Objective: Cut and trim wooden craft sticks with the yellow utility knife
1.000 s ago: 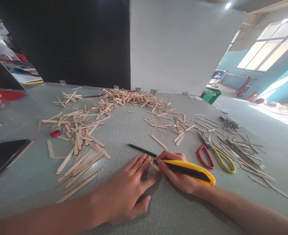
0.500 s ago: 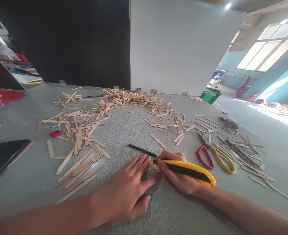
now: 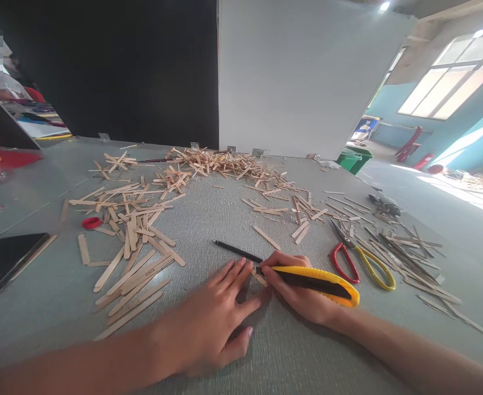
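My right hand (image 3: 296,288) is closed around a yellow and black utility knife (image 3: 315,281). The knife's front end points left, down at a small wooden craft stick (image 3: 259,276) on the table. My left hand (image 3: 227,315) lies palm down with its fingers spread. Its fingertips touch the left end of that stick and the index finger reaches toward my right hand. Both hands cover part of the stick, and the blade tip is too small to make out. A black pen (image 3: 237,250) lies just beyond the fingers.
Loose craft sticks (image 3: 140,230) spread over the left and back of the table. Red and yellow handled scissors (image 3: 350,249) lie at right, beside cut strips (image 3: 409,263). A dark phone-like slab (image 3: 9,263) and a red ring (image 3: 91,223) are at left. Upright panels (image 3: 282,77) stand behind.
The back end of the utility knife has shifted slightly upward in view. My left hand stays in nearly the same place.
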A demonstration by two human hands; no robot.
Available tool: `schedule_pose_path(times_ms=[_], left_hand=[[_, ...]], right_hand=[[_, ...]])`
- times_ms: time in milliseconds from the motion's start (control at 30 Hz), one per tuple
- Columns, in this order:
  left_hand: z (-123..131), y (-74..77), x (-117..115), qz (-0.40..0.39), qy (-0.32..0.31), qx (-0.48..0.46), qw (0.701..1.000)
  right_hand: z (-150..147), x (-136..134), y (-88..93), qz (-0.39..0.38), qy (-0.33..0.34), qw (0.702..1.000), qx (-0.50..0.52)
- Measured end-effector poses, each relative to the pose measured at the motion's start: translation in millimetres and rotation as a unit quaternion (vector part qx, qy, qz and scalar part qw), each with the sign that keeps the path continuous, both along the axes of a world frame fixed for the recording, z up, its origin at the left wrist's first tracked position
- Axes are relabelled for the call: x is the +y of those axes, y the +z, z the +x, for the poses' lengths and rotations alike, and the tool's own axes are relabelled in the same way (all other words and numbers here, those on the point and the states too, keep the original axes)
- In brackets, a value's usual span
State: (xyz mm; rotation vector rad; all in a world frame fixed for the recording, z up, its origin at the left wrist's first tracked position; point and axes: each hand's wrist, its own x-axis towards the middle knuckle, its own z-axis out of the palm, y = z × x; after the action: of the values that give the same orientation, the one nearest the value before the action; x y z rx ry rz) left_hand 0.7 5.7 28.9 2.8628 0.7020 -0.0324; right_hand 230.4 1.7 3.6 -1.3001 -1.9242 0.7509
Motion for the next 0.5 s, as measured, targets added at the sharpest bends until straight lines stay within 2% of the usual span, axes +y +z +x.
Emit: schedule_pose_path(times_ms=[500], left_hand=[[0.6,0.6,0.5,0.009,-0.011,0.032,0.999]], right_hand=[[-0.2,1.4,-0.4,-0.043,0.002,0.998,0.035]])
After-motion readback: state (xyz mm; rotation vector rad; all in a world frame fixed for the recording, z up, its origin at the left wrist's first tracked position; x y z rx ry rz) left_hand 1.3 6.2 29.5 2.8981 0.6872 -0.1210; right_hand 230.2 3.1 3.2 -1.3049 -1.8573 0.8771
